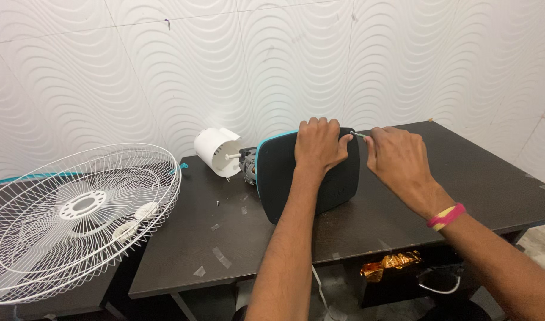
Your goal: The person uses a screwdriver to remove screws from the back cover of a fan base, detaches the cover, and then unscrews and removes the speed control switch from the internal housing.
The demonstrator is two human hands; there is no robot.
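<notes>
A black fan base (284,178) with a teal rim lies tipped on its side on the dark table (403,202). My left hand (317,144) grips the base's upper edge, fingers curled over the top. My right hand (397,160) is closed around a thin screwdriver (358,135) whose tip meets the base's upper right corner. A pink and yellow band circles my right wrist. Behind the base, the fan's motor (247,164) and white motor cover (216,151) stick out to the left.
A white wire fan guard (76,214) lies flat at the left, overhanging the table edge. Bits of tape (222,257) dot the tabletop. Gold foil (388,264) and a cable hang under the table. A white wavy wall stands behind.
</notes>
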